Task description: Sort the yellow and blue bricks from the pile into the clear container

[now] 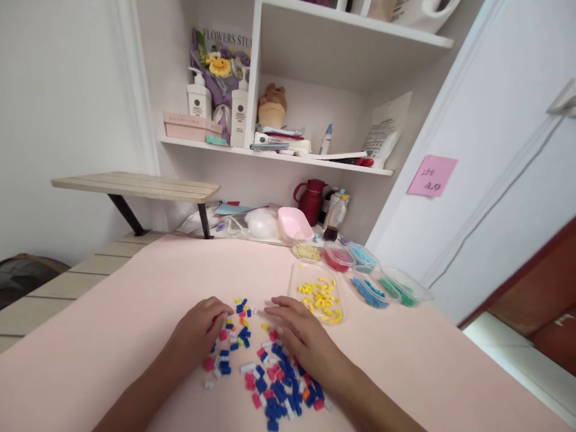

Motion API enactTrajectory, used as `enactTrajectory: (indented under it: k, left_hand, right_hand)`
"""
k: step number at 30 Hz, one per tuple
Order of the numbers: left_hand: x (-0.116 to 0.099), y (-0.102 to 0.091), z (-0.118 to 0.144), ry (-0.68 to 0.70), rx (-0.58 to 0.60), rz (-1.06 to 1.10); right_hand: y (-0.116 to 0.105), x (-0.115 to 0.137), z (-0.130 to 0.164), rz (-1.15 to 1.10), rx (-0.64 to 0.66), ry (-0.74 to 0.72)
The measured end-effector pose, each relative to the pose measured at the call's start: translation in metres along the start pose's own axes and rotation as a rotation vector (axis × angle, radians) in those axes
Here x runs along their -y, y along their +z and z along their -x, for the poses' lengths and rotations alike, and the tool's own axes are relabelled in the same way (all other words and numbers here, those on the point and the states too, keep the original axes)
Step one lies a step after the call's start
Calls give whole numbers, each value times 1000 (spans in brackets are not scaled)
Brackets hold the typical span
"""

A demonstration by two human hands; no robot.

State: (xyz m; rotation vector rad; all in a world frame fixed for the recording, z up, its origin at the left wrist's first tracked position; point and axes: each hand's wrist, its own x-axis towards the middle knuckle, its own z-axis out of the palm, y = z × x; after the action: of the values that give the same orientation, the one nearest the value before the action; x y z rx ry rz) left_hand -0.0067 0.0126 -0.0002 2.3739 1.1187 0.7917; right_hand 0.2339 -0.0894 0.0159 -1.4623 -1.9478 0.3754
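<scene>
— Nearest was the pile of small bricks (270, 372), by the tabletop's (112, 312) near edge?
— Yes. The left hand (200, 330) curled loosely over some; the right hand (301, 336) lay flat on them, gripping nothing I could make out

This looks like a room in a home, set up as a small hobby corner. White wall shelves (279, 157) in the upper middle of the frame carry household things: two pump bottles (199, 99), a crocheted flower bouquet (219, 65), a small plush toy (272, 105), a pink box (191, 126) and loose papers. Below them, at the back of the pink-covered surface (135, 312), stand a dark red jug (311, 200) and a drink bottle (337, 217). A pink sticky note (432, 175) clings to the white door at the right. A wooden riser shelf (135, 186) stands at the left.
</scene>
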Motion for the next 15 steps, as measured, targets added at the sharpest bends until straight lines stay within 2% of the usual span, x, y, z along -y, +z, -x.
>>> enactTrajectory:
  k: [5, 10, 15]
  left_hand:
    - [-2, -1, -1, -32, -2, 7]
    - [-3, -2, -1, -92, -23, 12]
    - [-5, -4, -3, -152, -25, 27]
  right_hand:
    - [8, 5, 1, 45, 13, -23]
    - [17, 9, -10, 212, -68, 113]
    - [18, 10, -21, 434, 86, 140]
